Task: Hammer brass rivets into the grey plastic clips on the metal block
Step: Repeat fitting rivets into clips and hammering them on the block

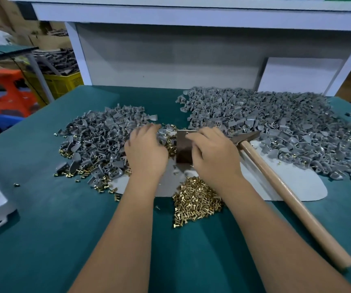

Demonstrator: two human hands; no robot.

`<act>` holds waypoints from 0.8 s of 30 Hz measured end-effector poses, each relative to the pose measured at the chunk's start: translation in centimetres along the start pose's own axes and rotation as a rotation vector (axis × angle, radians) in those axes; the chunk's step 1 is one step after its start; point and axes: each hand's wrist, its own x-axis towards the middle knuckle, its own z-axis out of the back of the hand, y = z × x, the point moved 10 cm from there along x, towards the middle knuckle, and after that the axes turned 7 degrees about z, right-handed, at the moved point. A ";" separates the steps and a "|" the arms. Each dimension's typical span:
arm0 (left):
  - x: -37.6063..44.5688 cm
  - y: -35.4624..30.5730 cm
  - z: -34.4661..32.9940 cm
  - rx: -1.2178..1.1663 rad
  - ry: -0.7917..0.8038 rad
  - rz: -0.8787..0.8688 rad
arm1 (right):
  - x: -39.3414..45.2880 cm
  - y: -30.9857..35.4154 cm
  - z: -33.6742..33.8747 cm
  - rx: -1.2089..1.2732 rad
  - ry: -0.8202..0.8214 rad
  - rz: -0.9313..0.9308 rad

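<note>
Brass rivets [195, 199]: a loose heap is lying nearest the viewer, just in front of the metal block [184, 149].
Metal block: it is standing upright between the two hands.
Left hand [147, 150]: it is reaching, fingers curled down, into the clips just left of the block; what it is gripping cannot be told.
Right hand [214, 154]: it is resting against the block's right side, fingers bent over the top edge.
Hammer [276, 182]: it is lying right of the block, unheld.
Grey plastic clips [276, 121]: piles are spreading on both sides of the block.
</note>
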 end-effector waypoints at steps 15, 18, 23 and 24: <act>0.1 0.0 0.6 -0.067 -0.079 -0.043 | -1.5 3.2 -5.9 0.077 0.509 -0.031; -0.4 -0.9 1.7 -0.211 -0.152 -0.112 | -1.6 2.7 -5.9 0.116 0.524 -0.065; -0.8 -1.4 2.4 -0.386 -0.179 -0.134 | -1.3 3.0 -5.6 0.144 0.475 -0.015; -0.7 -1.3 2.5 -0.421 -0.179 -0.123 | -1.0 2.9 -5.1 0.151 0.419 -0.018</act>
